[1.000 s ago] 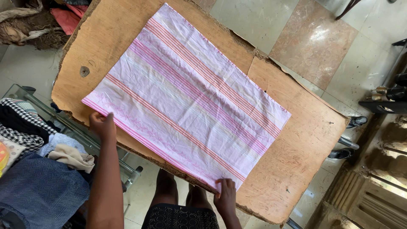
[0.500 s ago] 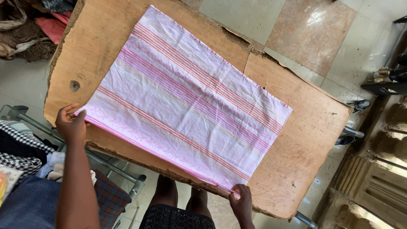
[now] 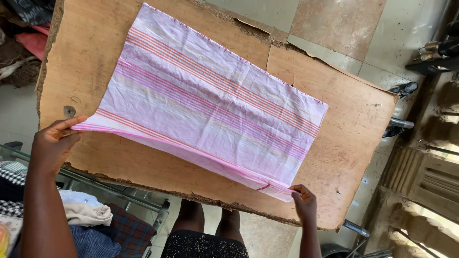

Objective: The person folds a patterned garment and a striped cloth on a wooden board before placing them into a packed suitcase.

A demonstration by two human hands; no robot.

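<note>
Lying across the middle of a worn wooden board (image 3: pixel 334 143), a pink and white striped cloth (image 3: pixel 215 100) is spread flat, its long axis running from 10 o'clock to 4 o'clock. Its near edge is lifted slightly off the wood and turned over along its length.

- Left hand (image 3: pixel 52 143): at 9 o'clock of the cloth, fingers pinched on the near left corner, which is held just above the board.
- Right hand (image 3: pixel 305 203): at 5 o'clock of the cloth, fingers closed on the near right corner, close to the ragged front edge of the board.
- Board: brown, chipped and crumbling along the near and far edges; a small dark knot (image 3: pixel 70 112) is seen just beside the left hand's fingertips. Bare wood is left at 3 o'clock and along the near side.
- Pile of folded clothes (image 3: pixel 81 220): at 7 o'clock, below the board, on a glass-topped metal frame (image 3: pixel 119 196); beige, white, checked and dark blue pieces are noted.
- Tiled floor (image 3: pixel 334 24): pale and brown tiles at 1 o'clock.
- Dark shoe (image 3: pixel 404 88): on the floor at 3 o'clock, beyond the board's right corner.
- Red fabric (image 3: pixel 33 43): at 10 o'clock, partly cut off by the board.
- Nothing is laid on the cloth itself.
</note>
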